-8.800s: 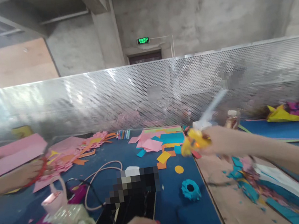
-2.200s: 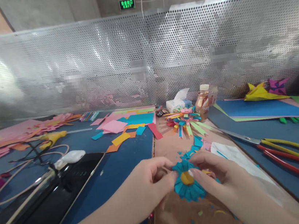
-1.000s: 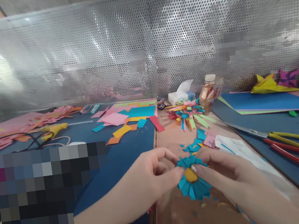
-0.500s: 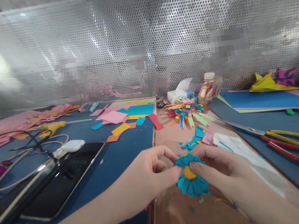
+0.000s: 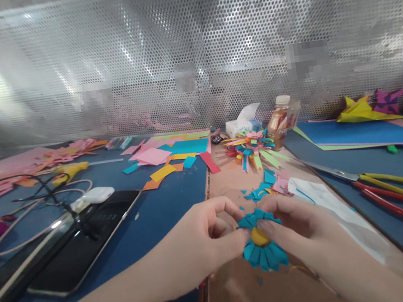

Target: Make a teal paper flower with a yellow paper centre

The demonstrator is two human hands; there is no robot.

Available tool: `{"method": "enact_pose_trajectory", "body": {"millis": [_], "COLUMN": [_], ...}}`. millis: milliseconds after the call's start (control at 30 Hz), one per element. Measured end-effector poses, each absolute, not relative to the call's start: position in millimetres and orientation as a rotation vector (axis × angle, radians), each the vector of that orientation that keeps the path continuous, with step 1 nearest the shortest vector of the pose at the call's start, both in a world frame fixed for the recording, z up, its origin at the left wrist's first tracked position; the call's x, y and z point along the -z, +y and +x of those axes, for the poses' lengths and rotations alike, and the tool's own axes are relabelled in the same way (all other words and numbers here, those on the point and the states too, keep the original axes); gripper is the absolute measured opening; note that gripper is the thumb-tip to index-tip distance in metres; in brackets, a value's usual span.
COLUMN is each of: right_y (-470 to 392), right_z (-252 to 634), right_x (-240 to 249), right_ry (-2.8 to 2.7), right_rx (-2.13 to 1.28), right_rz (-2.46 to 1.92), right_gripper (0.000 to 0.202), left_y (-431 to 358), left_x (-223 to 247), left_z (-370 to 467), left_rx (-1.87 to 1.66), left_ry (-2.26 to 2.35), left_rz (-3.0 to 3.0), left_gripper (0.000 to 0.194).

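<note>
Between my two hands is a blue pleated paper flower [image 5: 266, 256] with a round yellow-orange centre [image 5: 260, 237]. My left hand [image 5: 216, 235] pinches its left edge with thumb and fingers. From the other side my right hand [image 5: 297, 227] grips it, the thumb pressing at the top of the yellow centre. The flower is held over the brown board [image 5: 239, 294], and the fingertips behind it are hidden. Blue paper scraps [image 5: 257, 194] and a pink scrap [image 5: 281, 185] lie just beyond the hands.
Long scissors [image 5: 357, 180] with red and yellow handles lie right, beside white paper [image 5: 328, 208]. Behind stand a bottle [image 5: 279, 121], a tissue box [image 5: 237, 127] and a many-coloured paper flower [image 5: 251, 149]. A phone [image 5: 87, 240], cables and a yellow glue gun [image 5: 70, 172] are left.
The flower has shifted slightly right and down in my hands and tilted a little. Both hands keep their grip on it.
</note>
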State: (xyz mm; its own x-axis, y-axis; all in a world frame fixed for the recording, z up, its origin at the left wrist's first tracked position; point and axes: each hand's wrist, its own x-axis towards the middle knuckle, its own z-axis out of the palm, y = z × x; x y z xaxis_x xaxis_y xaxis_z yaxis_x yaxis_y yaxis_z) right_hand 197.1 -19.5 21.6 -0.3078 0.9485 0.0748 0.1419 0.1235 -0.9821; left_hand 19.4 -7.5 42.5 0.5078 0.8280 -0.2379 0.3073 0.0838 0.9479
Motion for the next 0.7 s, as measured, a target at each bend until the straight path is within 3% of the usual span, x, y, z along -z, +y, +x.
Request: {"method": "enact_pose_trajectory", "body": {"millis": [333,533,700], "right_y": [-25,-29,-31], "right_z": [201,205,201], "right_x": [-23,-28,-35], "right_ry": [-1.715,-1.894,-2.029], "right_rx": [-1.103,-1.045,-0.705], "right_rz": [-1.214,-1.139,-1.135], "right_gripper": [0.018,0.009,0.01], "left_y": [-12,-10,-12], "left_x": [-44,-43,-42], "left_z": [18,19,18], "left_rx": [-0.456,-0.515,-0.583], "left_ry": [0.92,0.932,0.994], "left_rz": [1.524,1.503,1.545], "left_gripper": [0.014,0.01,0.014]}}
